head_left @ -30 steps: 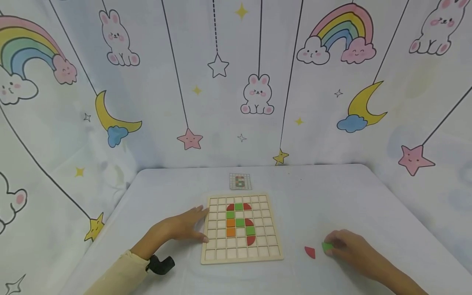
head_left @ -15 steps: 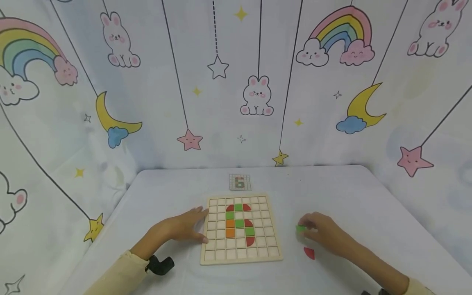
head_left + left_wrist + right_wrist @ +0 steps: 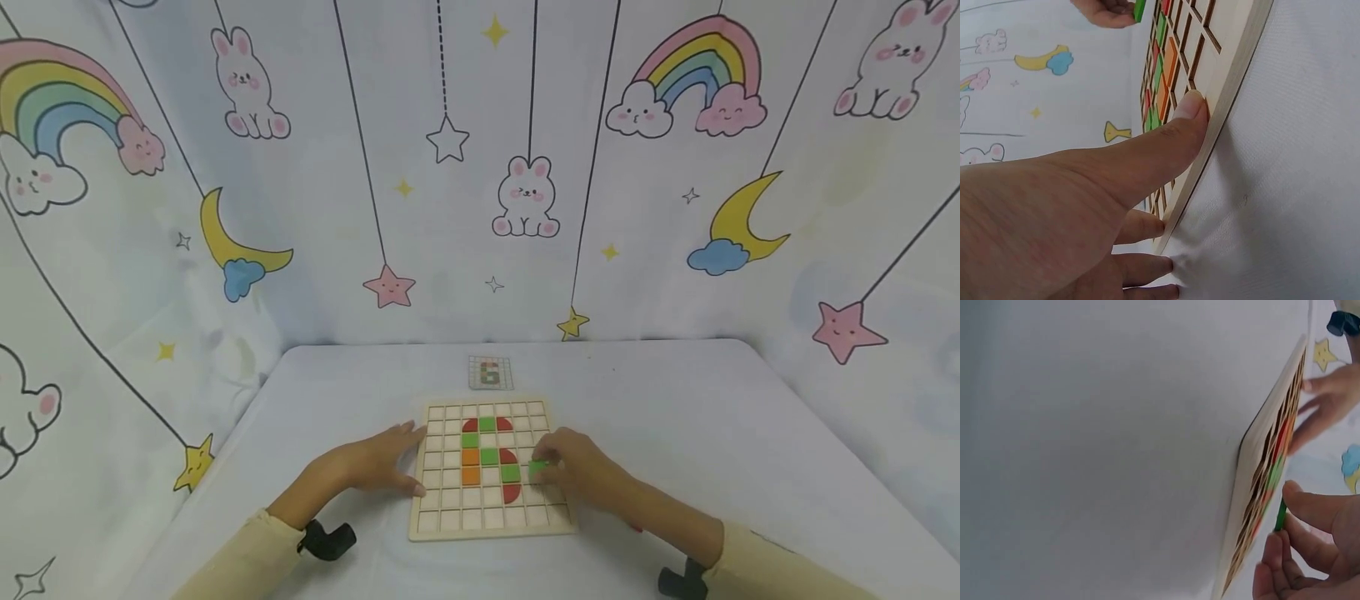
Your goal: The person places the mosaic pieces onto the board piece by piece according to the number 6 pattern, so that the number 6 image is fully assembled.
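A wooden grid board (image 3: 540, 518) lies on the table, with red, green and orange tiles set in some of its squares. My left hand (image 3: 373, 458) rests against the board's left edge; in the left wrist view its thumb (image 3: 1179, 128) lies on the rim with the fingers spread along the side. Between thumb and fingers my right hand (image 3: 585, 471) pinches a green square tile (image 3: 537, 469), held above the right part of the board. From the right wrist view the green tile (image 3: 1281, 515) is seen edge-on, apart from the board.
Behind the board lies a small pattern card (image 3: 490, 373) printed with a coloured figure on a grid. A red tile (image 3: 636, 527) on the table is mostly hidden under the right forearm. A patterned cloth (image 3: 450, 208) hangs behind the white table.
From the right side of the table, my right hand has carried the green tile left to over the board. The left hand stays at the board's edge.
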`<state>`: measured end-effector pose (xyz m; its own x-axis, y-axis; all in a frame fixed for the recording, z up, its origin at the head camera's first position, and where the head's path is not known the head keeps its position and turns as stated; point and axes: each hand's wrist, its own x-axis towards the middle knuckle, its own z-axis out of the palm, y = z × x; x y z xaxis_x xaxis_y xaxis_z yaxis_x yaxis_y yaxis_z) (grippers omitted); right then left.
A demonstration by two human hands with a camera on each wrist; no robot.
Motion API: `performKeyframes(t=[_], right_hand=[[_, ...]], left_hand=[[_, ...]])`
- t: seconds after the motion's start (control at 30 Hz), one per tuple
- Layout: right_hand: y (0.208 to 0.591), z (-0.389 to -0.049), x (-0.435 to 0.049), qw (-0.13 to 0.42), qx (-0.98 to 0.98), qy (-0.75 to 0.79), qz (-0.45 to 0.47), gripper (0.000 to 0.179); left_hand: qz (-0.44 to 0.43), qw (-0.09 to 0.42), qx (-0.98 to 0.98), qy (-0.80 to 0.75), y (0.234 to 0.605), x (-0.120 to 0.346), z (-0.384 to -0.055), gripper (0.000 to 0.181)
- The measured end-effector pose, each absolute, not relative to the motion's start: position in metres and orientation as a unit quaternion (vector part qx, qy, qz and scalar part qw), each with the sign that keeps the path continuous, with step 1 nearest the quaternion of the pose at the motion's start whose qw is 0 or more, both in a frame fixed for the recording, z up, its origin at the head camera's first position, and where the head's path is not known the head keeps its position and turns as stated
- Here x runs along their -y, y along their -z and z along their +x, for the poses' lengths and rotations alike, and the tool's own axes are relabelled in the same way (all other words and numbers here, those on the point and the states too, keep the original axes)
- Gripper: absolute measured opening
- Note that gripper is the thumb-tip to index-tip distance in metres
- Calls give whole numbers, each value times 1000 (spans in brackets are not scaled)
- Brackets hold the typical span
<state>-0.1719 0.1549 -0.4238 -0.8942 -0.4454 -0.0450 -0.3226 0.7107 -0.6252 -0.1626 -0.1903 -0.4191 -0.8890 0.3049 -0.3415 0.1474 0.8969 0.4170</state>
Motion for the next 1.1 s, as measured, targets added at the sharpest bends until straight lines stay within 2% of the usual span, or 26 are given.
performKeyframes(t=[0.27,0.4,0.6,1.1], right_hand=[[427,-170,-115,84,-912,293,-273,19],[429,-169,-104,95,-914,275,-281,20],[430,-165,-97,125,-912,283,-269,18],[432,-166,-94,118,-905,272,-305,14]], left_hand=[[116,205,-953,-192,417,189,-166,104],[113,205,-952,-197,417,188,-166,104],[110,206,-952,-196,421,189,-167,104],[115,203,-952,-197,419,192,-164,104]])
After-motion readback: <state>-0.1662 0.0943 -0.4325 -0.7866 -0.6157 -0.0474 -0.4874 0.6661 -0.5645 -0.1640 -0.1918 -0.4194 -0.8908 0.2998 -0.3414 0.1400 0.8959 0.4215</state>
